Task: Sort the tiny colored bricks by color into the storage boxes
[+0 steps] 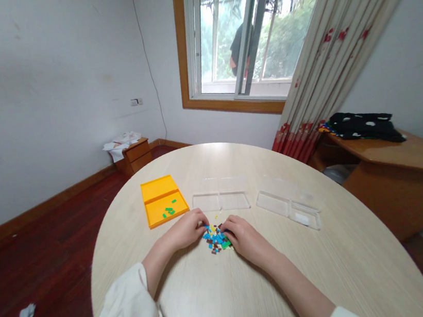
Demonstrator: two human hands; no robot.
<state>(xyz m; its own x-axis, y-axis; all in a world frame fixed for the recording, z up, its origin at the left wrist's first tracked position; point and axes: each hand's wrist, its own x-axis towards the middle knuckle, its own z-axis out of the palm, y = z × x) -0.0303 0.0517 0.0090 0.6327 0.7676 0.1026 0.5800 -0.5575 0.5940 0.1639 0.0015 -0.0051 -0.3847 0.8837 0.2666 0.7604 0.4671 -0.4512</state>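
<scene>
On the round table (213, 168), hands touch bricks (215, 241).

Both hands (193, 228) (244, 237) low, fingers curled inward.

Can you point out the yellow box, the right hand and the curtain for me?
Yellow box (157, 190): head view, open lid.
Right hand (242, 236): head view, back of hand.
Curtain (323, 55): head view, hanging cloth.

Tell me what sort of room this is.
Probably a room in a home: a patterned curtain beside the window, and a small drawer cabinet with papers on top.
</scene>
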